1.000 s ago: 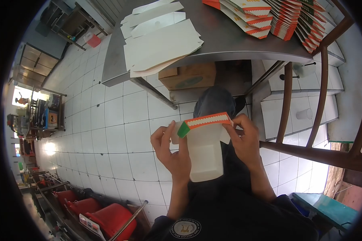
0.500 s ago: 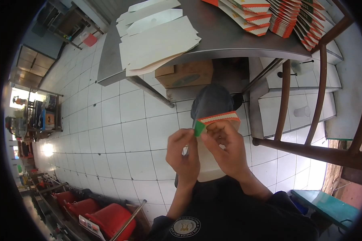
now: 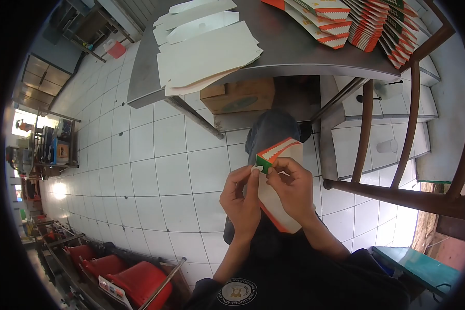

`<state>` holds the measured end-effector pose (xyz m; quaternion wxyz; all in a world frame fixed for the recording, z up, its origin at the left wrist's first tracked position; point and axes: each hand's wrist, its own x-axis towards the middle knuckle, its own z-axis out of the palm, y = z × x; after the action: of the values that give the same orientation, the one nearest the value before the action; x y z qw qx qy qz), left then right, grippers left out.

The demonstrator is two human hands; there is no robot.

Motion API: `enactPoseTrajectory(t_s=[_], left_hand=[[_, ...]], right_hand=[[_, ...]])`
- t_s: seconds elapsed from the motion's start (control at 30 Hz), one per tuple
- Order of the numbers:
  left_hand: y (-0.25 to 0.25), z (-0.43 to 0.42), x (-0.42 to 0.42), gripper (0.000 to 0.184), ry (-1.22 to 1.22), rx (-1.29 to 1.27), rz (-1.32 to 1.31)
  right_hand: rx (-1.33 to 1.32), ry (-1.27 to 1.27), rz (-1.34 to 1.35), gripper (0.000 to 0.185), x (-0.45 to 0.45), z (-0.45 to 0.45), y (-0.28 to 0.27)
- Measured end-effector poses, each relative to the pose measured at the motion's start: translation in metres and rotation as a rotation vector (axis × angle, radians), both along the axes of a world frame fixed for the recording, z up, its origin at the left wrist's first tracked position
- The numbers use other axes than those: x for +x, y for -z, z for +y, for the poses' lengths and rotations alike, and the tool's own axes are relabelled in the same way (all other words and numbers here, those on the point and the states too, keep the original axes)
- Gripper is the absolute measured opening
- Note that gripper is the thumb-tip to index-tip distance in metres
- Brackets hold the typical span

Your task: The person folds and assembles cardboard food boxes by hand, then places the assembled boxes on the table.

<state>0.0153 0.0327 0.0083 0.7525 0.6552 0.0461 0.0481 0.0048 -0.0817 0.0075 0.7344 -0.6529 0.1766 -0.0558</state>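
Observation:
In front of my lap is a partly folded paperboard food carton (image 3: 287, 150), printed orange, white and green outside and plain white inside. My left hand (image 3: 241, 200) pinches a small white flap at its green corner between thumb and fingertips. Thumb and fingers of my right hand (image 3: 293, 192) grip the same carton at the green end panel, just right of that flap. The carton's lower part extends toward my body, partly covered by the right hand.
A metal table (image 3: 289, 54) stands ahead. On it lie flat white carton blanks (image 3: 206, 54) at left and stacked printed cartons (image 3: 369, 26) at right. A cardboard box (image 3: 237, 95) sits underneath. A brown wooden rail frame (image 3: 398, 191) is at right, red chairs (image 3: 142, 281) at lower left.
The carton has turned and tilted, so more of its printed side and orange lower edge shows. My left hand has shifted slightly right and now pinches the white flap.

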Motion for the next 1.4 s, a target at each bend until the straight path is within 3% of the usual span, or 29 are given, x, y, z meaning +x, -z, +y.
enactPoseTrajectory(t_s=[0.3,0.5,0.7,0.9,1.1,1.2,1.3,1.4], left_hand=[[0.006,0.001,0.008,0.011,0.043,0.104,-0.073],[0.003,0.004,0.014,0.010,0.120,0.024,-0.061],[-0.005,0.000,0.017,0.009,0.125,0.340,-0.091],[0.005,-0.001,0.029,0.008,0.172,0.391,-0.200],[0.005,0.003,0.029,0.006,0.221,0.225,-0.095],[0.009,0.003,0.026,0.006,0.241,0.203,-0.083],[0.010,0.009,0.028,0.009,0.310,0.172,-0.062],[0.008,0.012,0.022,0.014,0.332,0.082,-0.059]], right_hand=[[0.231,-0.186,-0.074,0.013,0.004,-0.009,0.008],[0.192,-0.243,-0.090,0.013,0.008,-0.017,0.008],[-0.039,-0.217,-0.117,0.009,0.008,-0.017,0.015],[0.125,0.021,-0.137,0.008,0.005,0.003,0.012],[-0.004,-0.050,-0.175,0.014,0.006,-0.010,0.026],[0.183,-0.118,-0.057,0.014,0.010,-0.018,0.024],[0.151,-0.138,0.023,0.014,0.010,-0.019,0.020],[-0.116,-0.095,-0.053,0.016,0.002,-0.008,0.001]])
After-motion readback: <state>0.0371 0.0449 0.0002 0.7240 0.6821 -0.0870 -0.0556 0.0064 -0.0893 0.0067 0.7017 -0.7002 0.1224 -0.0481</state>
